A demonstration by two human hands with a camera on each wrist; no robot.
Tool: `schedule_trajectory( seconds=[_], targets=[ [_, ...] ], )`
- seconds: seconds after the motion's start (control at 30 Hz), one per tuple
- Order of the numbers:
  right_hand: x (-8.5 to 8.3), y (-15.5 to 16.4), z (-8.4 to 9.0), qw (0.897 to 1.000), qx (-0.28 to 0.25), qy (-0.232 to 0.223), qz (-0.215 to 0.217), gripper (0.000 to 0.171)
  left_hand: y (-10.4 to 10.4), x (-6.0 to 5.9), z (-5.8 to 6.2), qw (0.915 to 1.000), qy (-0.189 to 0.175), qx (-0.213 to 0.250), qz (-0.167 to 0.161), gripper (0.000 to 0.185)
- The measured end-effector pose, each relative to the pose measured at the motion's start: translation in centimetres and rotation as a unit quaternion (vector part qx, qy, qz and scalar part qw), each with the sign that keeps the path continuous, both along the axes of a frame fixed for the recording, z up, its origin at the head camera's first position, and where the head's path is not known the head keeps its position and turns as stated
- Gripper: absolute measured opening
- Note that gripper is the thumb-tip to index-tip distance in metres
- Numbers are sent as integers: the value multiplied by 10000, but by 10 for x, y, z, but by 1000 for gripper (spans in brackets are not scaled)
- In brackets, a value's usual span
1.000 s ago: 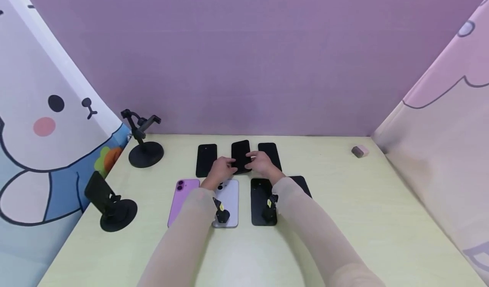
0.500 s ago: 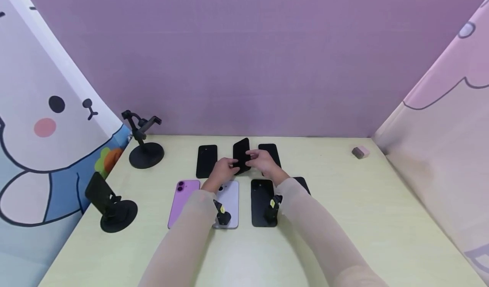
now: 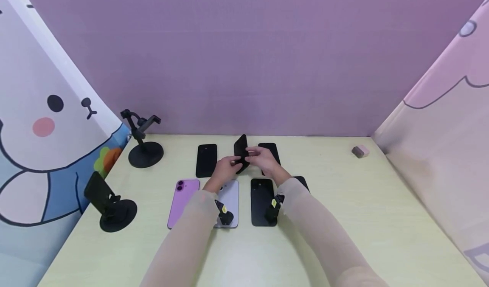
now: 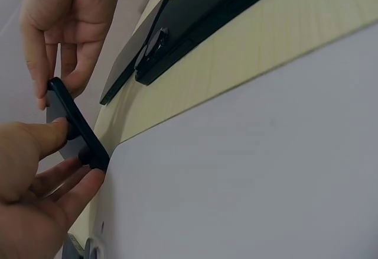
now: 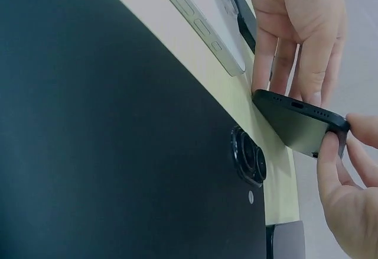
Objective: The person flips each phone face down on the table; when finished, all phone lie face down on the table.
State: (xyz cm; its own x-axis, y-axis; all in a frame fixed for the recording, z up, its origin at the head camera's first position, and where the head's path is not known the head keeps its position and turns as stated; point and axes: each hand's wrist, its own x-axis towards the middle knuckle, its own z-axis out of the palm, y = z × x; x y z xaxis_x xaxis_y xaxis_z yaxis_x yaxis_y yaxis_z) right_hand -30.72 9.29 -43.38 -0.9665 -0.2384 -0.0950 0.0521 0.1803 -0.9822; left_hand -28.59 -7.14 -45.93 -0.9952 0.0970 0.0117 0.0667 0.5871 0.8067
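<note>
Both hands hold a black smartphone in the middle of the back row. It is tipped up steeply on one long side. My left hand pinches its near left edge between thumb and fingers. On the other side my right hand grips it with thumb and fingertips. In the right wrist view the phone's bottom end shows a charging port. Beside it lie a black phone to the left and another black phone to the right, partly behind my right hand.
Nearer lie a purple phone, a pale lavender phone, a black phone and a dark phone half hidden by my right sleeve. Two black stands are at the left. A small grey-and-pink block sits far right.
The held phone has turned from lying nearly flat to standing steeply on its side, its far end higher. Both hands have stayed at it, shifting slightly. The other phones have not moved.
</note>
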Motion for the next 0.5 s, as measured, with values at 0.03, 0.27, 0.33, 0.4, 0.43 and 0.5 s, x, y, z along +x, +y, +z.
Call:
schedule_trajectory(
  seconds=[0.03, 0.27, 0.33, 0.4, 0.43, 0.5],
  targets=[
    [1, 0, 1, 10000, -37, -12, 5, 45, 0, 0, 0, 10000, -2, 72, 7, 37],
    [5, -2, 6, 9996, -263, -104, 88, 44, 1, 2, -1, 9985, 172, 527, 37, 37],
    [4, -2, 5, 9994, -326, -102, 67, 43, 2, 2, -1, 9975, 228, 673, 25, 36],
    [4, -2, 5, 9992, -377, -120, 48, 42, 2, 3, -1, 9965, 291, 788, 1, 36],
    [3, -2, 4, 9991, -407, -126, 32, 42, 2, 3, -1, 9958, 287, 864, -7, 36],
    [1, -2, 0, 9987, -497, -99, 28, 42, 2, 3, -1, 9941, 259, 1051, -42, 37]
  ],
)
